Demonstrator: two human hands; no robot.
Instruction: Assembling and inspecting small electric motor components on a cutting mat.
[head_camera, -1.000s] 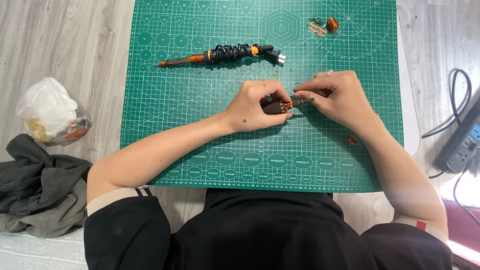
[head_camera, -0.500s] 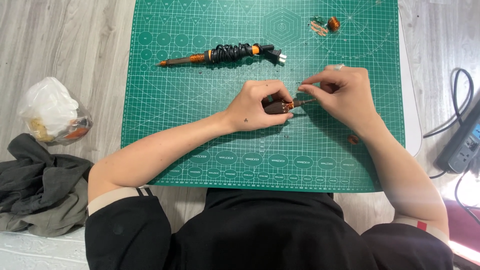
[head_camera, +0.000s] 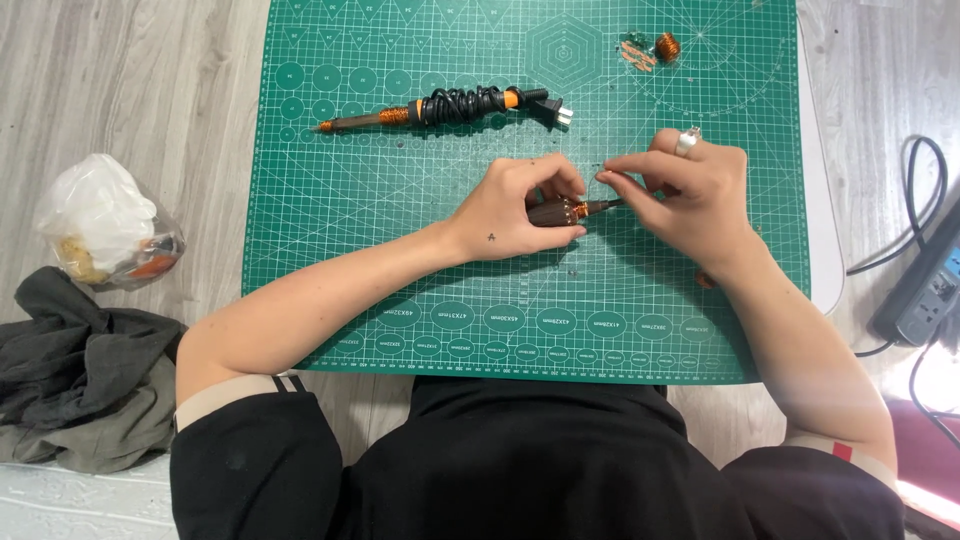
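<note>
Since the earlier frames, right hand (head_camera: 690, 190) has drifted slightly up and right; left hand (head_camera: 520, 205) and everything else on the mat unchanged.

Left hand: closed around a short dark handpiece (head_camera: 556, 212) with an orange collar, held low over the middle of the green cutting mat (head_camera: 400, 250). Right hand: thumb and forefinger pinched narrow at the thin metal tip (head_camera: 606, 204) projecting from the handpiece; ring on one finger. Cannot tell whether the tip is seated or loose.

Risk (judgement): the tip is small and gripped only by fingertips; a slip could send it rolling off among the mat's printed lines, or bend it if twisted off-axis.

Surface: mat on a white tabletop (head_camera: 818, 240), pale wood-grain floor around it. Soldering iron (head_camera: 440, 108) with coiled cord lies well apart, toward the far edge; small copper coil (head_camera: 667, 45) far right. Plastic bag (head_camera: 100, 225) and grey cloth (head_camera: 80, 370) at left; power strip (head_camera: 925, 290) with cables at right.
</note>
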